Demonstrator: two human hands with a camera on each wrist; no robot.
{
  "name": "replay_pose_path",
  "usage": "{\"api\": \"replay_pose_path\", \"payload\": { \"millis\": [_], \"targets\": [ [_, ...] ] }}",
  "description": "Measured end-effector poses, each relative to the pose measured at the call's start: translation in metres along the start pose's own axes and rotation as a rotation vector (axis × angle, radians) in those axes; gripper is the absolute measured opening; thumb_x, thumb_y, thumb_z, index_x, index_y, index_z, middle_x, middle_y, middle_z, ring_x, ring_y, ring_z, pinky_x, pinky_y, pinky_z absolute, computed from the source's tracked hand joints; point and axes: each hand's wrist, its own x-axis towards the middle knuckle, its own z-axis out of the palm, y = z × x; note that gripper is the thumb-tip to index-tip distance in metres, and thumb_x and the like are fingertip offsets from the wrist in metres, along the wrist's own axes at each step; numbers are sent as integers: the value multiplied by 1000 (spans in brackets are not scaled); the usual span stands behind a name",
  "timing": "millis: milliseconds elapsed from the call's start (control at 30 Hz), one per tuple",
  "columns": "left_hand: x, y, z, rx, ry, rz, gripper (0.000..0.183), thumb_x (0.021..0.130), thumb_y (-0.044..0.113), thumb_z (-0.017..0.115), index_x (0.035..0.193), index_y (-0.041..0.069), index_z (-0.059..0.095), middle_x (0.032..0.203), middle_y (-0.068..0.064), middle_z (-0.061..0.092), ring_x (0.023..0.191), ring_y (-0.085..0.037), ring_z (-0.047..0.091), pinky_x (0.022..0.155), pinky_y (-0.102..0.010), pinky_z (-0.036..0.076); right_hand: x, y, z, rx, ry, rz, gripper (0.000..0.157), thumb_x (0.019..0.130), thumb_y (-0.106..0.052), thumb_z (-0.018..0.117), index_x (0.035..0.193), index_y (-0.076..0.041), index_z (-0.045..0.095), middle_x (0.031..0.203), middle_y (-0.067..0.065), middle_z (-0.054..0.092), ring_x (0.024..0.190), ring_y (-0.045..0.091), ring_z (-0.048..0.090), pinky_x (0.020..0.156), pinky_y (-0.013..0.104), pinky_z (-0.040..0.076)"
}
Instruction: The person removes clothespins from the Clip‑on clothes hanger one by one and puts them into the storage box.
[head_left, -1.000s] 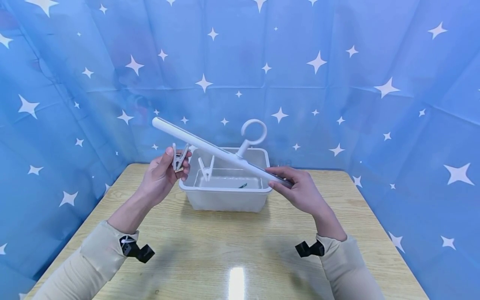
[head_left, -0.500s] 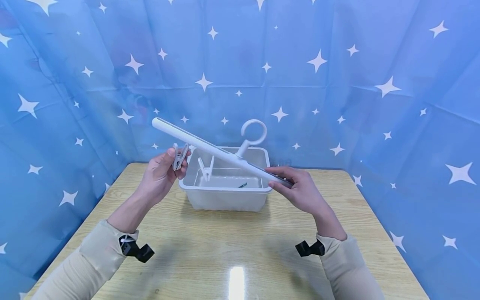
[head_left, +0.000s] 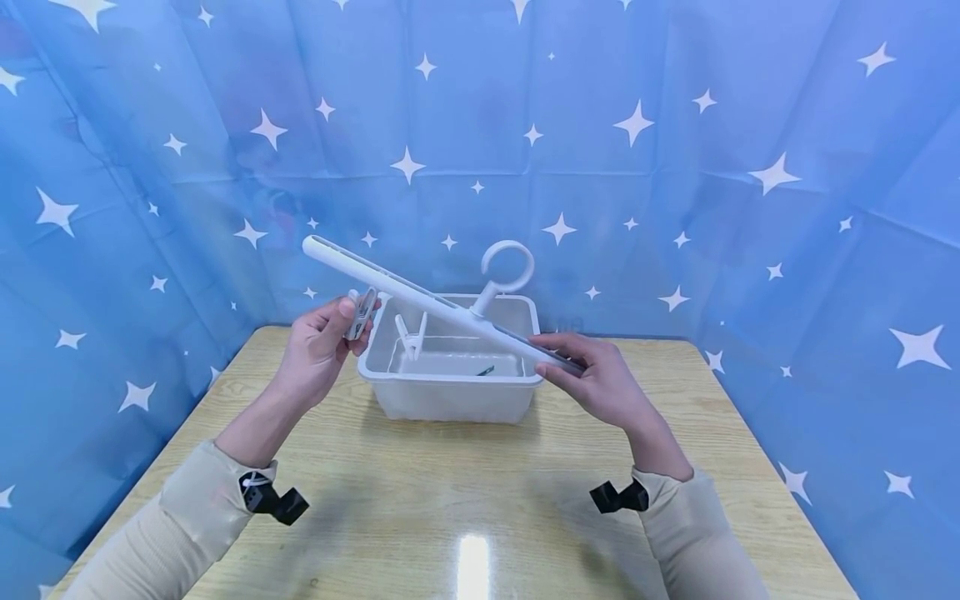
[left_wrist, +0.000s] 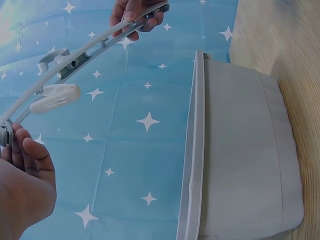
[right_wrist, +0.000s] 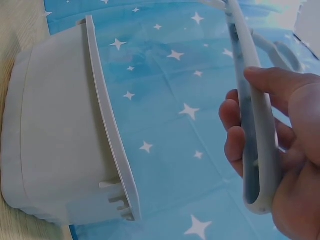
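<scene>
A white clip hanger (head_left: 408,292) with a ring-shaped hook (head_left: 507,265) slants above the bin, its left end higher. My right hand (head_left: 596,379) grips its lower right end, thumb on one side and fingers on the other, as the right wrist view shows. At the left part of the bar my left hand (head_left: 322,342) pinches a grey-white clip (head_left: 362,315) between thumb and fingers. Whether that clip is fastened to the bar, I cannot tell. A second white clip (head_left: 412,337) hangs below the bar, also visible as a pale clip (left_wrist: 55,97) in the left wrist view.
Behind and below the hanger stands a grey-white plastic bin (head_left: 453,400) on the wooden table (head_left: 450,492). A small dark green piece (head_left: 486,371) lies inside it. A blue curtain (head_left: 480,108) with white stars surrounds the table's back and sides.
The pinched clip's two handles have come closer together as my left thumb and fingers squeeze it. My right hand and the hanger have hardly moved.
</scene>
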Motion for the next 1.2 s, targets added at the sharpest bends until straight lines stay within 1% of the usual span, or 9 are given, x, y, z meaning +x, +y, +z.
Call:
{"api": "replay_pose_path", "payload": {
  "millis": [167,267,467,600,767,900,1000,1200],
  "targets": [
    [-1,0,2,39,33,49,28,103,32,56,85,15,71,76,2,54,68,-12,45,63,-22,41,-1,-1,0,4,5,-15,34,95,-25,70,128,-26,68,93,2,64,63,14,50,56,25,44],
    [-1,0,3,44,46,84,27,102,29,58,82,14,70,78,1,56,67,-12,45,62,-23,41,-1,-1,0,-1,7,-21,34,94,-24,71,128,-26,68,94,2,64,64,13,50,56,25,44],
    [0,-2,6,4,71,165,23,100,19,62,81,10,72,79,1,60,66,-12,46,61,-22,42,-1,-1,0,-5,4,-29,34,95,-24,70,129,-27,68,93,1,64,63,13,50,55,25,44],
    [-1,-2,6,-17,74,216,19,98,14,65,83,7,75,78,0,62,64,-12,47,60,-22,43,-1,-1,0,-9,5,-34,34,95,-24,70,128,-28,68,94,0,65,64,13,51,56,25,44],
    [-1,-3,5,17,77,270,18,96,14,67,86,1,76,75,0,61,63,-13,46,60,-24,42,-2,-1,1,-11,-1,-28,34,95,-25,70,128,-28,68,91,1,63,62,13,50,55,25,44],
    [-1,-3,5,40,90,287,22,94,14,69,90,-7,74,75,0,62,62,-12,48,60,-23,42,-2,-2,0,-8,-4,-24,34,94,-25,71,128,-28,68,89,1,62,61,13,49,54,25,43],
    [-1,-3,5,51,101,291,22,94,11,69,93,-10,74,74,1,62,61,-12,49,60,-22,43,-2,-3,0,-5,-6,-24,34,94,-24,71,128,-28,68,88,1,62,61,13,49,54,25,43],
    [-2,-1,5,130,123,315,11,93,9,70,89,4,79,68,3,54,60,-10,47,58,-23,41,-2,-6,-1,2,-7,-29,34,93,-23,72,127,-26,69,94,0,64,64,13,51,56,24,45]
  ]
}}
